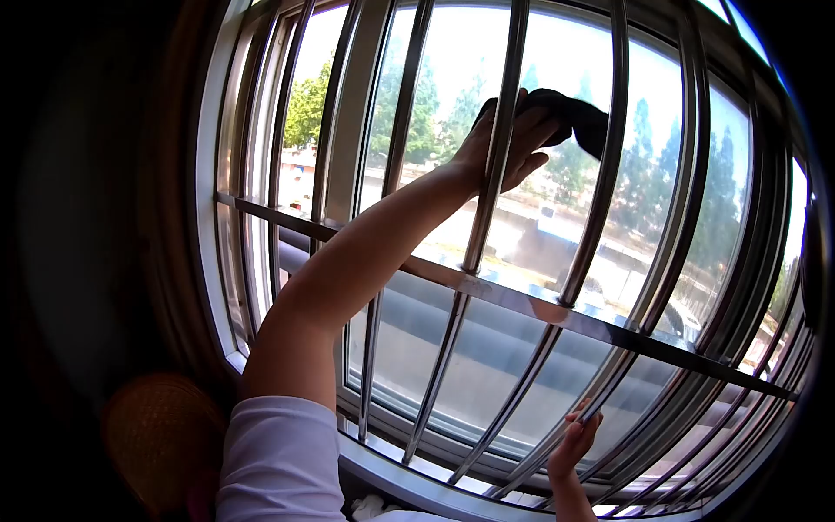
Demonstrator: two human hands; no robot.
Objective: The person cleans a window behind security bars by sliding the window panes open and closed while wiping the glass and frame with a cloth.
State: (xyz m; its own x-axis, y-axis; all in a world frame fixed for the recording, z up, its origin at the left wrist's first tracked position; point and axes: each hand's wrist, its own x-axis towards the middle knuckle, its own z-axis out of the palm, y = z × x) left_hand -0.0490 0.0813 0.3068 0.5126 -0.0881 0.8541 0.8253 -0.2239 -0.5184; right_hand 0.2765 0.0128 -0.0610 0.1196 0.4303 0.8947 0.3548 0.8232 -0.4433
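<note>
Window (pixel 544 228) spans 11 to 5 o'clock behind upright bars (pixel 515 48), and the dark cloth (pixel 557 109) lies against it at 1 o'clock. Reaching from 7 o'clock and through the bars, the left hand (pixel 526 137) is spread flat on the cloth, fingers nearly straight and thumb apart, not wrapped around it. At 5 o'clock the right hand (pixel 573 444) has its fingers curled around 1 of the bars; how tightly, I cannot tell.
</note>
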